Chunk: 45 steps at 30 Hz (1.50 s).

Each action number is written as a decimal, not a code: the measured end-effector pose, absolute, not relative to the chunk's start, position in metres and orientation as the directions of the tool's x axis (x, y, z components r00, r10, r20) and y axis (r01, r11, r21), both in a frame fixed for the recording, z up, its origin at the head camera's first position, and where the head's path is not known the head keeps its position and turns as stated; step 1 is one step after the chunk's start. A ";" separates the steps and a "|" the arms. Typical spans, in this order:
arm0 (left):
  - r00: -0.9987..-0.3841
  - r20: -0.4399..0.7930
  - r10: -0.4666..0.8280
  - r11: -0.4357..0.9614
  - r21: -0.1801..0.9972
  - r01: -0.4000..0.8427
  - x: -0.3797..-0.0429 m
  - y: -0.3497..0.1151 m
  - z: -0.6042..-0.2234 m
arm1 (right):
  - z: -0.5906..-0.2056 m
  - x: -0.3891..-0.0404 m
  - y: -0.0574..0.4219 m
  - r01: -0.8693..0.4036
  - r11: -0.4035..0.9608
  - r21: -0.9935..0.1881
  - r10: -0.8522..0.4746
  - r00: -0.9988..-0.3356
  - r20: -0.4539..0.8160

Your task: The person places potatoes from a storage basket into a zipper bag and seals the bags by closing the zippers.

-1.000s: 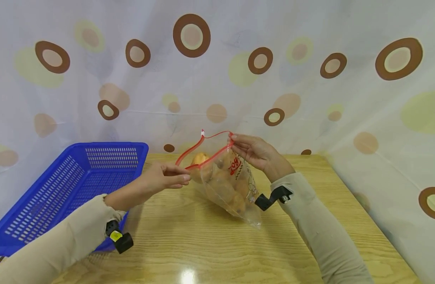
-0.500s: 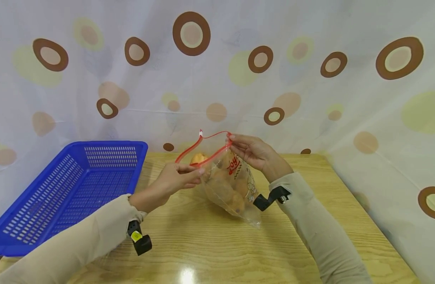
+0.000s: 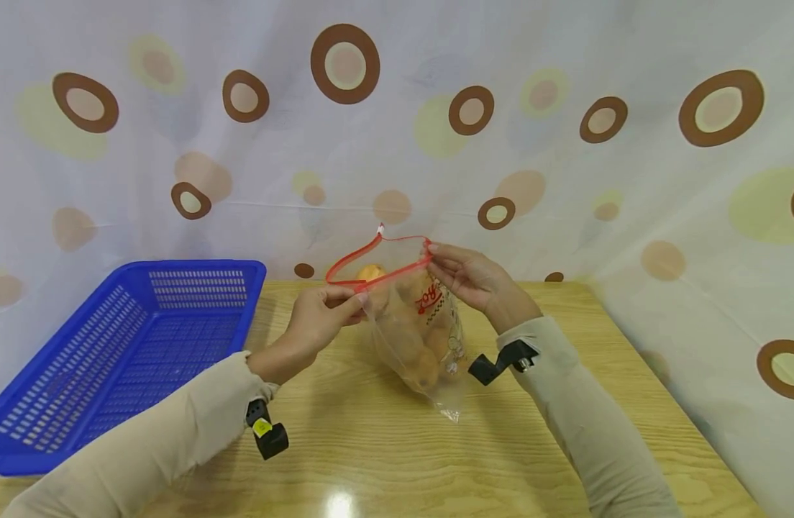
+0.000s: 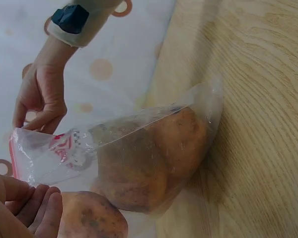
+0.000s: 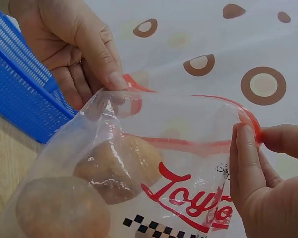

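A clear zip bag [image 3: 450,401] printed with red lettering and a checkered strip holds several round, orange-brown, potato-like pieces [image 4: 181,141] with dark specks. Its mouth, edged by a red zip strip [image 3: 393,275], gapes upward with a small white slider [image 3: 380,229] at the back. My left hand [image 3: 316,324] pinches the near left part of the rim between thumb and fingers. On the opposite end, my right hand [image 3: 475,284] pinches the corner of the red strip, as the right wrist view also shows. One piece [image 4: 92,215] is partly hidden behind my left fingers in the left wrist view.
A blue slotted plastic basket [image 3: 193,265] stands on the left, beside and partly behind my left arm. The wooden table [image 3: 384,460] ends at a patterned curtain [image 3: 397,158] along the back and right. Black cameras are strapped to both wrists.
My left hand has moved right and slightly up, from loosely touching the bag's left edge to pinching its near rim. The mouth has spread and risen a little; my right hand keeps its hold.
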<state>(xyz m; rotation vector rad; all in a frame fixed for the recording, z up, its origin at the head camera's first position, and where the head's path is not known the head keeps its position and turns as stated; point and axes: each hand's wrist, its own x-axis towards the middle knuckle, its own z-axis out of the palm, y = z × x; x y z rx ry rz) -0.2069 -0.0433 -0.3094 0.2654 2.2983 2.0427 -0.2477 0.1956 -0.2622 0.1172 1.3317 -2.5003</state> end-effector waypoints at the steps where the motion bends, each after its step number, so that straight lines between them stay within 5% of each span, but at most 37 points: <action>1: -0.983 0.083 0.163 0.104 0.989 0.101 -0.207 -0.044 -0.308 | -0.262 -0.247 0.197 0.304 -0.536 -0.788 -0.227 -0.950 -0.212; 12: -0.958 0.260 0.121 0.210 0.936 0.281 -0.209 -0.048 -0.302 | -0.258 -0.245 0.203 0.251 -0.492 -0.834 -0.207 -0.964 -0.167; 31: -0.959 0.269 0.086 -0.095 0.961 0.261 -0.218 -0.062 -0.311 | -0.270 -0.263 0.231 0.198 -0.487 -0.851 -0.141 -0.979 -0.147; 45: -0.933 0.292 0.209 -0.197 0.947 0.252 -0.211 -0.073 -0.312 | -0.267 -0.302 0.218 0.043 -0.249 -0.968 -0.132 -0.991 -0.010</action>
